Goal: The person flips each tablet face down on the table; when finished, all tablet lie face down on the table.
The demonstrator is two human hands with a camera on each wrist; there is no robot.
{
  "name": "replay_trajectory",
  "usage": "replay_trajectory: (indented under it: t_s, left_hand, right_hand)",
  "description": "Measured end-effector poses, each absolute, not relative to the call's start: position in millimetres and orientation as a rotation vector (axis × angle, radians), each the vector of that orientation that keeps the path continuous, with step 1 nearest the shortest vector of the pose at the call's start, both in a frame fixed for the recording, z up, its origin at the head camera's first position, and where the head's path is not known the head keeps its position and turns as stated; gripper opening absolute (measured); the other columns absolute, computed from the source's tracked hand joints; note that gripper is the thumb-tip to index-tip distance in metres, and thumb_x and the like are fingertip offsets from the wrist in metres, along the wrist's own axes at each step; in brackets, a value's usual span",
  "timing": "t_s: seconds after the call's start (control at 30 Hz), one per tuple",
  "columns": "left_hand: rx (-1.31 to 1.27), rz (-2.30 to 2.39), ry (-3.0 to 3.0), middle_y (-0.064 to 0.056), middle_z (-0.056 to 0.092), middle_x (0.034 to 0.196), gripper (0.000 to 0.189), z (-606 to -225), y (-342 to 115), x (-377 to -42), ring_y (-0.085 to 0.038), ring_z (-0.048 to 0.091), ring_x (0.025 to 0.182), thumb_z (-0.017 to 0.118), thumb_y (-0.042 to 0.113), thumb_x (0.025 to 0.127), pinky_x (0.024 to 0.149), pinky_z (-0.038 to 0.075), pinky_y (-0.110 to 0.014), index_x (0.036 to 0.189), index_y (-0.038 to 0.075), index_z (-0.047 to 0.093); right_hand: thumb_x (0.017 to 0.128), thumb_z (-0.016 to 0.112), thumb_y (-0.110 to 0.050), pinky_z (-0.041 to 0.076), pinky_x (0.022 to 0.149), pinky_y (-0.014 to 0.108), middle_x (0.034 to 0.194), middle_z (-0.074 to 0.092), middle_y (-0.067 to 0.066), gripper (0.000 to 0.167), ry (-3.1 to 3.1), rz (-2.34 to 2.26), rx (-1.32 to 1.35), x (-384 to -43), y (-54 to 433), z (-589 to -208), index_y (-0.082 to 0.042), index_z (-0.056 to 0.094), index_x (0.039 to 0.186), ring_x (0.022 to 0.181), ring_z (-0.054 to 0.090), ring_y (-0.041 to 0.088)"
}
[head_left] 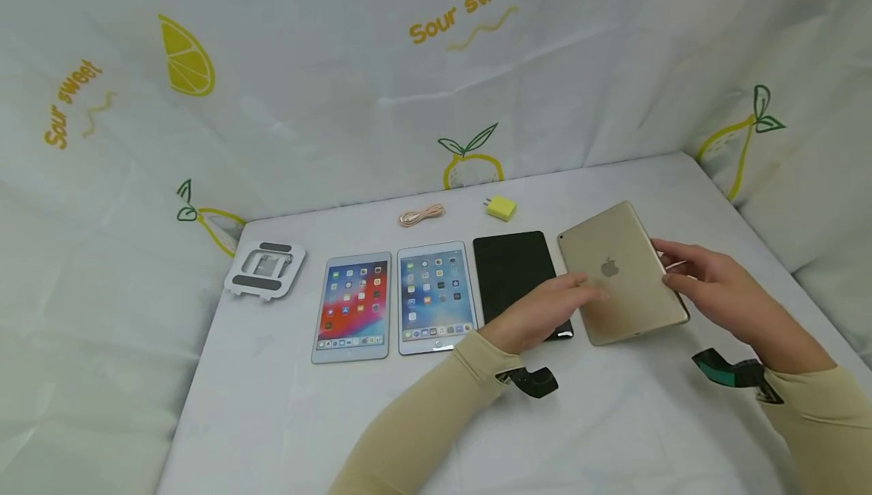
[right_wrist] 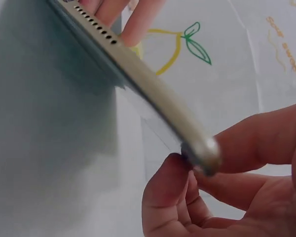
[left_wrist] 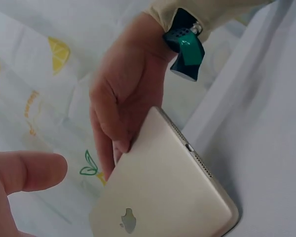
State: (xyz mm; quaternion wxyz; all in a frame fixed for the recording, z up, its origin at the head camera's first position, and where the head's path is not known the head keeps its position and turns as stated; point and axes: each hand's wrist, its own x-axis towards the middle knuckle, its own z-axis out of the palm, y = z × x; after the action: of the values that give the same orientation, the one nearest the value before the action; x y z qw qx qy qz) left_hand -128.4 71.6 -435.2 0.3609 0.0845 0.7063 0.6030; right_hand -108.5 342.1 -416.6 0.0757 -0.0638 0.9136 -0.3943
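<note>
Head view, logged from my remote post: one thin gold-backed metal tablet [head_left: 630, 291] is tilted, right side raised, over the white cloth-covered table [head_left: 272, 419], just beside one flat rectangular black tablet [head_left: 507, 264]. Grip as listed: the right hand [head_left: 715, 291] pinches the gold tablet's right edge between thumb and fingers; the left hand [head_left: 541, 309] extends its fingers over the back, though I cannot tell whether they touch. For sound handling, I judge, that pinch should be firm and the left fingers should steady the opposite edge, clear of the black tablet.
</note>
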Motion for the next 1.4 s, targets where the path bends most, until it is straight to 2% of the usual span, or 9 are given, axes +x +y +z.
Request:
replay_trajectory:
  t_s: [0.1,0.2,0.27,0.33,0.5,0.73,0.97,1.23,1.4]
  left_hand:
    - [0.196,1.537,1.836,0.012,0.039,0.172,0.075,-436,71,-129,-0.01,0.034,0.161,0.067,0.045,0.101,0.131,0.036,-0.035,0.166,0.017,0.044]
    - [0.191,1.517,1.847,0.016,0.037,0.173,0.077,-437,70,-129,-0.01,0.033,0.162,0.068,0.046,0.1,0.13,0.036,-0.035,0.167,0.018,0.042]
    - [0.202,1.504,1.852,0.018,0.036,0.172,0.077,-439,70,-129,-0.01,0.033,0.162,0.068,0.046,0.099,0.13,0.036,-0.036,0.167,0.018,0.042]
    - [0.209,1.49,1.86,0.021,0.037,0.171,0.078,-441,70,-129,-0.01,0.035,0.161,0.068,0.047,0.098,0.13,0.037,-0.036,0.167,0.019,0.042]
    - [0.206,1.489,1.868,0.021,0.039,0.17,0.078,-443,70,-130,-0.009,0.04,0.158,0.068,0.047,0.097,0.128,0.039,-0.036,0.166,0.02,0.043]
    - [0.219,1.468,1.89,0.019,0.041,0.169,0.076,-443,69,-131,-0.009,0.044,0.155,0.069,0.048,0.097,0.126,0.042,-0.038,0.165,0.025,0.045]
    - [0.222,1.459,1.881,0.02,0.041,0.168,0.075,-441,71,-130,-0.008,0.043,0.154,0.069,0.049,0.096,0.124,0.044,-0.04,0.164,0.029,0.045]
    - [0.222,1.458,1.91,0.015,0.045,0.168,0.074,-439,67,-130,-0.009,0.045,0.153,0.068,0.049,0.098,0.124,0.045,-0.039,0.164,0.024,0.046]
    - [0.282,1.456,2.032,0.007,0.051,0.166,0.074,-431,47,-129,-0.009,0.052,0.148,0.065,0.052,0.101,0.119,0.049,-0.034,0.165,0.02,0.046]
  right_hand:
    - [0.109,0.052,-0.007,0.051,0.072,0.014,0.144,0.055,0.037,0.057,2.733,-1.11,-0.137,-111,344,-421,0.012,0.038,0.161,0.1,0.053,-0.016]
    - [0.108,0.051,-0.006,0.05,0.071,0.016,0.142,0.054,0.039,0.058,2.725,-1.033,-0.108,-114,346,-428,0.014,0.035,0.161,0.111,0.065,0.017]
    - [0.107,0.052,-0.005,0.051,0.07,0.02,0.141,0.053,0.04,0.06,2.721,-0.996,-0.09,-115,346,-435,0.017,0.033,0.16,0.117,0.062,0.041]
    - [0.106,0.054,-0.005,0.053,0.071,0.024,0.14,0.052,0.042,0.061,2.714,-0.967,-0.067,-116,347,-441,0.02,0.032,0.158,0.12,0.058,0.053]
    - [0.106,0.057,-0.014,0.061,0.084,0.046,0.143,0.049,0.045,0.066,2.684,-0.927,0.001,-121,343,-449,0.024,0.032,0.154,0.124,0.057,0.059]
    - [0.11,0.055,-0.026,0.052,0.099,0.071,0.145,0.046,0.046,0.072,2.635,-0.896,0.039,-125,340,-449,0.025,0.031,0.154,0.129,0.049,0.063]
    - [0.113,0.05,-0.034,0.05,0.104,0.073,0.148,0.043,0.048,0.075,2.641,-0.85,0.087,-125,339,-446,0.025,0.03,0.154,0.13,0.048,0.062]
    - [0.113,0.042,-0.052,0.049,0.104,0.074,0.152,0.039,0.05,0.086,2.642,-0.855,0.154,-128,332,-441,0.023,0.036,0.152,0.133,0.046,0.063]
    - [0.112,0.045,-0.051,0.051,0.102,0.075,0.15,0.043,0.05,0.083,2.745,-0.84,0.115,-134,304,-433,0.021,0.04,0.153,0.133,0.05,0.064]
